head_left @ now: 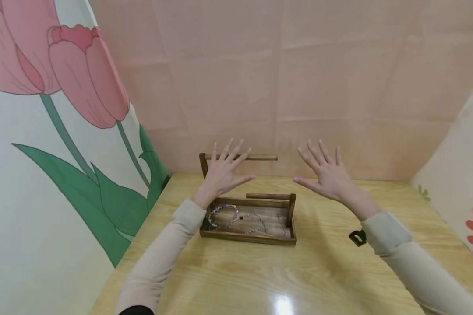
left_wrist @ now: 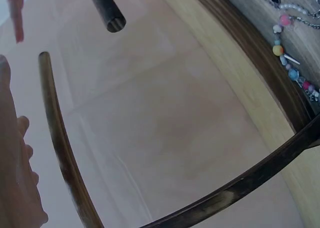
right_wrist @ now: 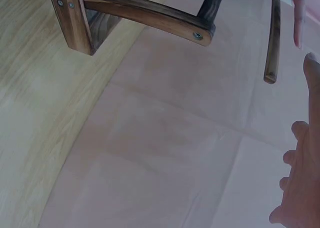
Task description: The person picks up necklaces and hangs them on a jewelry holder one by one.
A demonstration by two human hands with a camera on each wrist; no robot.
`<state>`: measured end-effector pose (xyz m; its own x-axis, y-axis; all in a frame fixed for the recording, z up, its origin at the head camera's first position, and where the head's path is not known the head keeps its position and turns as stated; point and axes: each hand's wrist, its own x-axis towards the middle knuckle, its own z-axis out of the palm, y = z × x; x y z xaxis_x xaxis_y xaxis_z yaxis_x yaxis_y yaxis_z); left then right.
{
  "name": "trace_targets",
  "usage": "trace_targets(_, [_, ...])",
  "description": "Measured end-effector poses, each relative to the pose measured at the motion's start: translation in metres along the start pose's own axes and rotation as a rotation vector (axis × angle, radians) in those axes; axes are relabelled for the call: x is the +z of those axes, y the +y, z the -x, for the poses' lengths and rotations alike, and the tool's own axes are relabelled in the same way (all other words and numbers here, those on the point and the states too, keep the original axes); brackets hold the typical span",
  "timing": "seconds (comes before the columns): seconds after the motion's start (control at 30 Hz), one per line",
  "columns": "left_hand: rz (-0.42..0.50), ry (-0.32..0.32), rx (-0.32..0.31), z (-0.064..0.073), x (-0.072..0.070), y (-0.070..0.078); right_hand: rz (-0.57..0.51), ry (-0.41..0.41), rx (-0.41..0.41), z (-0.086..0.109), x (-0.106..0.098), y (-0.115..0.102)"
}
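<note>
Okay so in the head view there's a dark brown wooden rack (head_left: 248, 238) sitting on a light wood-grain table (head_left: 228, 280), roughly 6 o'clock from the middle of the view. It's got a shallow tray for a base. At the tray's 9 o'clock end a tall post carries the upper bar (head_left: 264, 157), which points toward 3 o'clock. The shorter post at the 3 o'clock end carries the lower bar (head_left: 272, 196), pointing back toward 9.

In the tray, a colorful beaded bracelet (left_wrist: 293, 74) lies on the 9 o'clock side, and some silvery chains (head_left: 264, 226) spread from about the middle over to 3 o'clock.

Both hands are up with nothing in them. Left hand (head_left: 223, 173) is at about 11 o'clock from the tray, fingers fanned wide apart, in front of part of the upper bar; the left wrist view shows a gap between the two. Right hand (head_left: 330, 177) is at 2 o'clock, fingers also spread apart, clear of the rack. Some small black thing (head_left: 358, 237) is at that cuff, 5 o'clock from the hand; can't tell what it is.

Pinkish backdrop (head_left: 319, 78) at 12, big printed tulips (head_left: 90, 78) at 10.
</note>
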<state>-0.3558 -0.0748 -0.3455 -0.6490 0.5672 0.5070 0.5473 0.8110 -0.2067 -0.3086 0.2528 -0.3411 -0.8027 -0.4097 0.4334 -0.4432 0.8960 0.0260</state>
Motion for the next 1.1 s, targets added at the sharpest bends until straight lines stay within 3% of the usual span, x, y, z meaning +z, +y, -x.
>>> trace_targets(0.23, [-0.002,-0.032,-0.015,0.005,0.003,-0.002,-0.058,0.022,0.009,0.008,0.008,0.002])
trace_targets(0.57, [0.007,0.02,-0.032,0.009,0.004,-0.009,-0.118,0.028,0.037,0.018,0.013,0.004])
trace_targets(0.77, [0.089,0.093,-0.024,0.016,0.009,-0.011,-0.133,0.056,0.027,0.026,0.024,0.001])
trace_targets(1.1, [0.153,0.157,-0.012,0.03,0.02,-0.015,-0.181,0.115,0.005,0.034,0.04,0.002])
